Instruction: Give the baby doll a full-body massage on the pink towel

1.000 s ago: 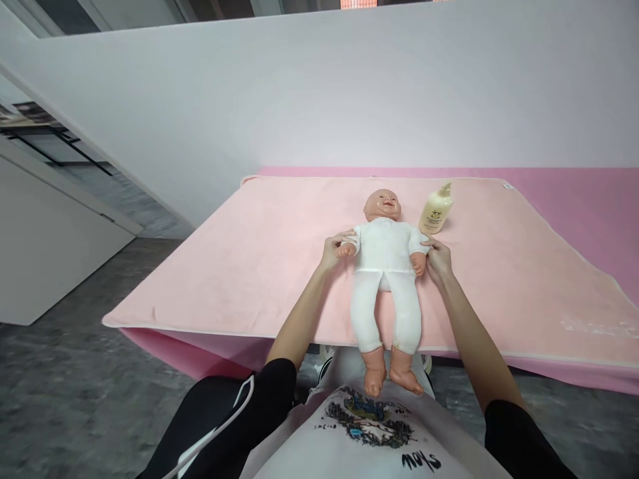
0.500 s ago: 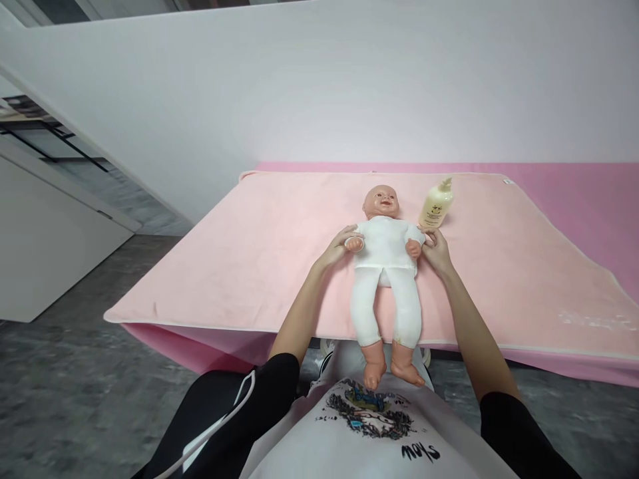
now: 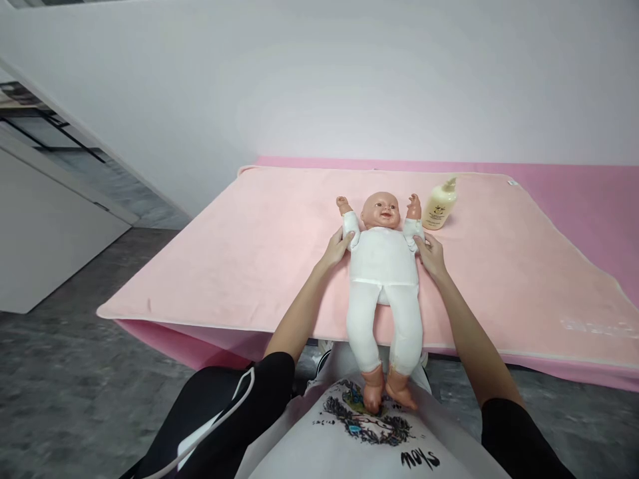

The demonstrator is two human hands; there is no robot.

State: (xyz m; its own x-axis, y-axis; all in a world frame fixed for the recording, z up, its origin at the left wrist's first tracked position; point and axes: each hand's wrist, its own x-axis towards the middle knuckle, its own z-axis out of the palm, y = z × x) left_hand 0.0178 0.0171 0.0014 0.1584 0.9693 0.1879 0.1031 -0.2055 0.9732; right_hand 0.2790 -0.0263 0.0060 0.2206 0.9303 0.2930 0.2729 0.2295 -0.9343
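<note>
A baby doll [image 3: 383, 256] in white clothes lies on its back on a pink blanket [image 3: 239, 266], its head toward the wall and its bare feet past the near edge, against my shirt. Both of its arms are bent up beside the head. My left hand [image 3: 339, 247] is closed round the doll's arm on the left, near the elbow. On the other side my right hand [image 3: 430, 254] grips the sleeved arm on the right. Just beyond that arm a pale yellow pump bottle [image 3: 439, 205] stands on the blanket.
A white wall [image 3: 319, 80] rises behind the table. Darker pink cloth [image 3: 574, 199] shows under the blanket at the right and back. A white cable [image 3: 219, 422] runs along my left sleeve.
The doll's forearms have swung up from beside its chest to beside its head. The doll lies slightly nearer to me, its feet lower on my shirt.
</note>
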